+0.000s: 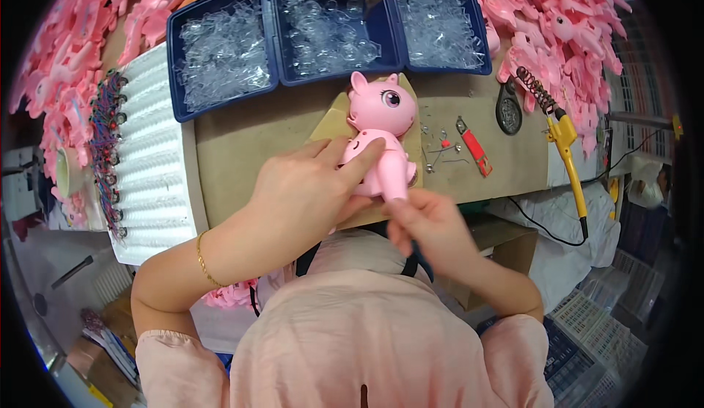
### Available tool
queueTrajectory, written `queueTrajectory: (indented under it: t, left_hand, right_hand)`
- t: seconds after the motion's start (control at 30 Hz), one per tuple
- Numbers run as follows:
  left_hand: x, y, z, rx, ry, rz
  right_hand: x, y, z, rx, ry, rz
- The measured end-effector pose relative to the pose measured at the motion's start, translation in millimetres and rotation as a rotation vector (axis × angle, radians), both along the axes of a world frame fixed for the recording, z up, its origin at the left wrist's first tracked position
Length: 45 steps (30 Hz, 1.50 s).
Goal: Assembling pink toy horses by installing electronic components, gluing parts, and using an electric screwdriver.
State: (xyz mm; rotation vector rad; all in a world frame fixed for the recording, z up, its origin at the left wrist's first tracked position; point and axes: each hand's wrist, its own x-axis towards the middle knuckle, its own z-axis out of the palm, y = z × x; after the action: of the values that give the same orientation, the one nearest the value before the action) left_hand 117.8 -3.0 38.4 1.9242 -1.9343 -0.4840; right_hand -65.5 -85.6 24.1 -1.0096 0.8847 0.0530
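Note:
A pink plastic toy pony (383,111) with a purple printed eye lies on its side at the table's front edge, its head pointing away from me. Under it is a tan fixture block (331,120). My left hand (304,184) reaches across the pony's body, its fingers over the top and its thumb low by the belly, gripping it. At the near end, my right hand (433,224) is closed around the tip of a leg, slightly blurred. Part of the pony's body is hidden beneath my left hand.
Three blue bins (279,30) of clear plastic parts stand behind the pony. To the left lies a white ridged tray (154,136) with wired parts (110,151). Rightward are a red-handled cutter (475,147), small metal bits and a yellow soldering iron (566,144). Pink shells (557,41) pile up behind.

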Motion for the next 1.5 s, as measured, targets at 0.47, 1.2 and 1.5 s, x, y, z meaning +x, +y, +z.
queueTrajectory:
  t: [0.47, 1.2, 1.5]
  left_hand:
    - [-1, -5, 0, -0.057, -0.128, -0.05]
    - [-5, -10, -10, -0.098, -0.316, -0.139]
    - [-7, -16, -15, -0.156, -0.317, -0.099]
  right_hand:
    - [73, -87, -2, -1.689, -0.26, 0.323]
    - [111, -101, 0, -0.83, -0.255, -0.065]
    - [96, -119, 19, -1.084, -0.666, -0.539]
